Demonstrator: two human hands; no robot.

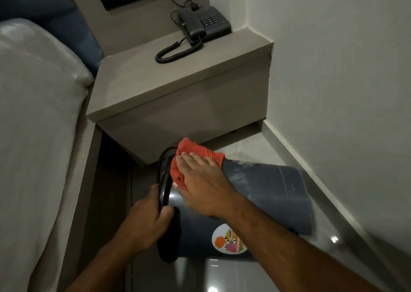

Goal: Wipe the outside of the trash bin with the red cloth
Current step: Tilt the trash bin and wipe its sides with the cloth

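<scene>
Your left hand (145, 221) is clenched around the rim of the trash bin (266, 193), steadying it tipped on its side so the wall faces up. Your right hand (201, 177) lies flat and open, pressing the red cloth (189, 151) onto that wall near the rim, just above your left hand. One bin, one cloth, one round sticker (229, 240) under your right forearm; one telephone (204, 23) sits well beyond both hands on the desk (178, 78).
</scene>
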